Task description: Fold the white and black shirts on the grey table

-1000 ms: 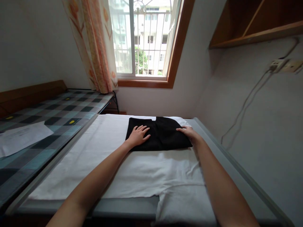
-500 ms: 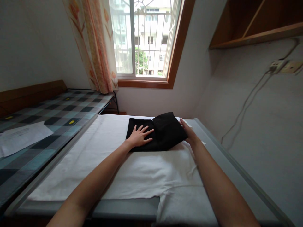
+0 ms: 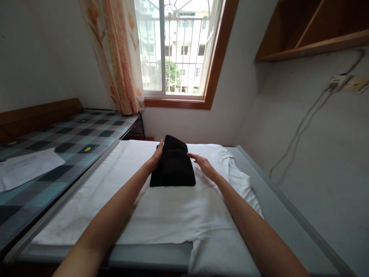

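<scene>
A folded black garment [image 3: 176,165] lies on a white T-shirt [image 3: 167,215] spread flat on a grey surface. Its far left part rises off the shirt in a slanted peak. My left hand [image 3: 156,157] grips the left edge of this raised layer; some of its fingers are hidden by the cloth. At the opposite edge, my right hand [image 3: 205,166] has its fingers stretched out, the fingertips at the black cloth and the palm over the shirt. The kind of black garment cannot be made out.
To the left stands a bed with a checked mattress [image 3: 95,132], a white paper sheet [image 3: 31,165] on it. A barred window [image 3: 178,54] and flowered curtain [image 3: 122,57] are ahead. A grey rim [image 3: 288,204] runs along the right wall, below a hanging cable [image 3: 300,127].
The garment's right part has been folded over to the left, making it narrower. My right hand moved left with it; my left hand went from lying flat on top to the left edge.
</scene>
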A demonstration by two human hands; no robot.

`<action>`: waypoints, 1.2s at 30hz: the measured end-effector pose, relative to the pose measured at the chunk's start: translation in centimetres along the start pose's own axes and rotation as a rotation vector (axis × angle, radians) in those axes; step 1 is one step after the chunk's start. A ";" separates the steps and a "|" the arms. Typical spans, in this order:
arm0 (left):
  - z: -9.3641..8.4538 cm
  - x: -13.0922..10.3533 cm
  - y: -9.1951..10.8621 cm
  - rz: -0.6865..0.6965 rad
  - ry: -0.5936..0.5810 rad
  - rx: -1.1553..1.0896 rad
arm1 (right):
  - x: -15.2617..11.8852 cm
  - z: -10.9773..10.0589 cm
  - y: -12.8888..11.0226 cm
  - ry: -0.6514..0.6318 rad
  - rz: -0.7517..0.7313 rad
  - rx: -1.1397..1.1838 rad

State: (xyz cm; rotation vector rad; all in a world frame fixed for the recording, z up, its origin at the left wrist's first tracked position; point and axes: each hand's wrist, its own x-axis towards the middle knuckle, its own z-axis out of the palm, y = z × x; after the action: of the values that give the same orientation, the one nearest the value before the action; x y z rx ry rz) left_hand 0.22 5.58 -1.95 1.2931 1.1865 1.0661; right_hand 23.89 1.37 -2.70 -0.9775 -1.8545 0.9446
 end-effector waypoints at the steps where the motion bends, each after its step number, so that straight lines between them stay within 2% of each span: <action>1: -0.5 0.2 -0.3 -0.030 -0.004 -0.023 | -0.1 0.7 0.5 -0.012 -0.041 -0.057; 4: -1.4 0.6 -1.0 -0.078 0.062 -0.021 | -0.5 2.0 1.2 -0.012 -0.139 -0.188; 7: -1.8 0.9 -1.1 0.027 0.205 0.052 | -0.9 2.5 0.9 -0.029 -0.203 -0.265; 9: -2.1 0.9 -0.9 0.055 0.250 0.054 | -1.1 2.7 0.6 -0.070 -0.237 -0.316; 13: -2.8 0.9 -0.4 -0.054 0.233 0.090 | -1.4 3.3 0.6 -0.172 -0.259 -0.436; 19: -3.0 0.9 -0.4 0.014 0.305 0.119 | -1.8 3.6 0.4 -0.200 -0.315 -0.567; 26: -3.9 1.2 -1.1 -0.003 0.335 0.160 | -2.2 4.0 -0.7 -0.233 -0.353 -0.639; 29: -4.2 1.3 -1.2 -0.001 0.380 0.297 | -2.3 4.1 -1.0 -0.248 -0.358 -0.660; 32: -3.9 0.8 -0.7 0.052 0.493 0.604 | -2.3 4.1 -1.0 -0.262 -0.355 -0.665; 34: -3.3 0.3 -0.3 0.206 0.540 0.819 | -2.3 4.0 -0.9 -0.262 -0.351 -0.655; 36: -2.6 -0.2 -0.1 0.387 0.473 0.971 | -2.3 4.0 -0.8 -0.254 -0.351 -0.642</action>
State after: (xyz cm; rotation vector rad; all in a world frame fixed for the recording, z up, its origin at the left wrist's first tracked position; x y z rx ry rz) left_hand -2.36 5.68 -1.90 2.1471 2.0052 1.1383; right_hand 21.00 -1.93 -4.24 -0.8660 -2.5199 0.2616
